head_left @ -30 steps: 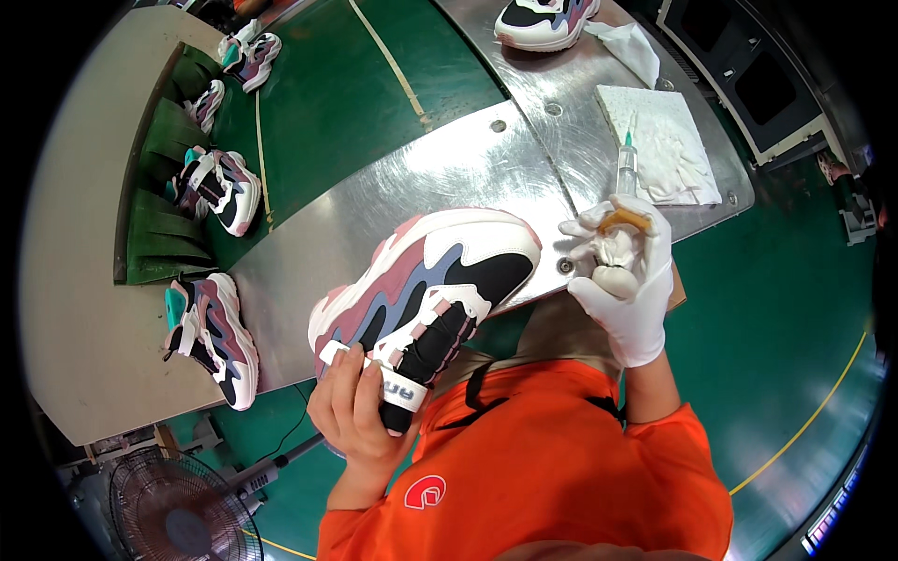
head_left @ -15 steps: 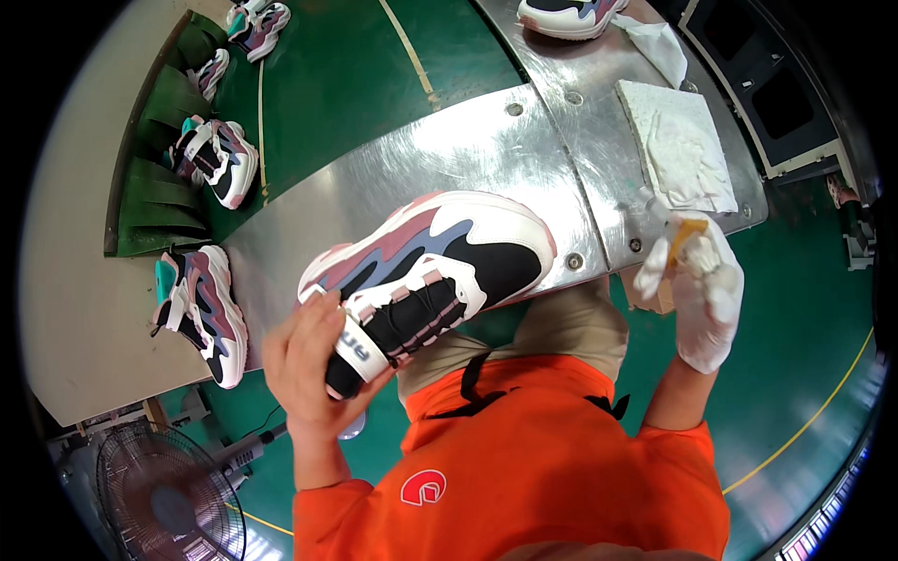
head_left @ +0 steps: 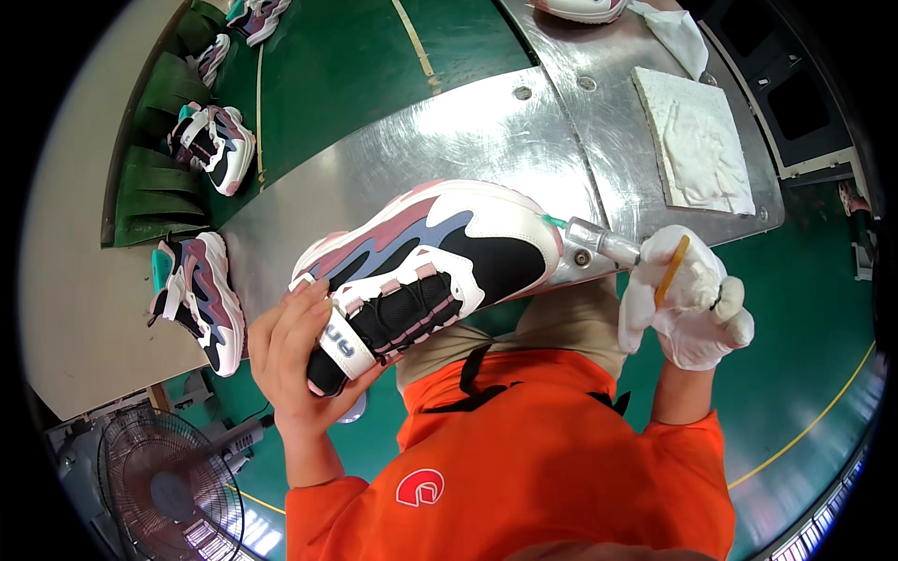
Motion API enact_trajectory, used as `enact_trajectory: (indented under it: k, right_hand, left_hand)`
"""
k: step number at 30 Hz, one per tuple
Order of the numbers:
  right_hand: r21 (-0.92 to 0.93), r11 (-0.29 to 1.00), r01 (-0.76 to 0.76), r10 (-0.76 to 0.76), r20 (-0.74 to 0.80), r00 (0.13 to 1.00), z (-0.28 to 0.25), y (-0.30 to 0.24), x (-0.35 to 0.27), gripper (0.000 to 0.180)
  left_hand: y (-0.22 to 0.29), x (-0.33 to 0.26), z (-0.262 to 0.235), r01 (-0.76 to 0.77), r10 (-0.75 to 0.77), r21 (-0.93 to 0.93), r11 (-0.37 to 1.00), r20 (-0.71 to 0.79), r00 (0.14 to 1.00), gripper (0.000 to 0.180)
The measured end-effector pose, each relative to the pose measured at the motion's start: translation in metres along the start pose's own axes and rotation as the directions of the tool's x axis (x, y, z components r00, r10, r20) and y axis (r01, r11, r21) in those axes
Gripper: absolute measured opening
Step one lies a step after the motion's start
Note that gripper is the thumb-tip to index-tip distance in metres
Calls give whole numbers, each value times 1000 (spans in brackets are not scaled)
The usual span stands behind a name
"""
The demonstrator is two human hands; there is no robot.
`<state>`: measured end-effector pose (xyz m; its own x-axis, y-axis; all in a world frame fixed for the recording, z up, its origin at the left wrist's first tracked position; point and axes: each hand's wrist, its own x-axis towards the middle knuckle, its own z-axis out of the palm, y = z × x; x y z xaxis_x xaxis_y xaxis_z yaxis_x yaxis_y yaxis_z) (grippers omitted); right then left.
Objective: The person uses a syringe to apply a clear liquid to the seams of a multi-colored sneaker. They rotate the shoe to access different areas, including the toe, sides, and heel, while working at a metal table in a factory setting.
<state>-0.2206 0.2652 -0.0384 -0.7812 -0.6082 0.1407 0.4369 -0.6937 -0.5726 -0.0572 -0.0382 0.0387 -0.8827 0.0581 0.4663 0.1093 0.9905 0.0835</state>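
Note:
My bare left hand (head_left: 297, 360) grips a sneaker (head_left: 500, 257) by its heel end, near the white ankle strap. The shoe is white, black, pink and slate blue, and its toe points right. In my white-gloved right hand (head_left: 692, 313) is a brush (head_left: 603, 241) with a silvery shaft and a teal tip. That tip meets the edge of the shoe's toe. A flat yellow-orange stick (head_left: 672, 271) lies across the same hand, and a crumpled white wad (head_left: 702, 290) seems tucked in the palm.
A white foam block (head_left: 655, 122) with a crumpled cloth (head_left: 706, 168) lies on the metal table (head_left: 449, 131). Part of another shoe (head_left: 585, 9) shows at the top. Several similar sneakers (head_left: 201, 304) line the left side by green flaps (head_left: 159, 182). A fan (head_left: 168, 496) stands at lower left.
My right hand has turned and the brush now reaches left to the shoe's toe. The shoe, in my left hand, has shifted only slightly.

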Motion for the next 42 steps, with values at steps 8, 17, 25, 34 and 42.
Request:
enact_trajectory:
  k: [8, 17, 25, 34, 42]
  right_hand:
    - [-128, 989, -70, 66, -40, 997, 5, -5, 2, 88]
    - [-197, 975, -105, 102, -27, 994, 6, -14, -9, 90]
    - [-442, 886, -142, 71, -173, 982, 28, -18, -11, 86]
    - [-415, 894, -167, 87, -203, 975, 37, -20, -12, 86]
    - [-571, 821, -3, -156, -229, 961, 46, -9, -5, 85]
  left_hand:
    - [5, -6, 2, -3, 4, 33, 999, -12, 1000, 63]
    - [10, -20, 3, 15, -15, 15, 1000, -21, 1000, 74]
    - [10, -16, 5, -9, 12, 55, 998, -48, 999, 59]
    - [10, -19, 4, 22, -22, -3, 1000, -44, 999, 73]
    - [10, -18, 5, 17, -17, -5, 1000, -66, 998, 72]
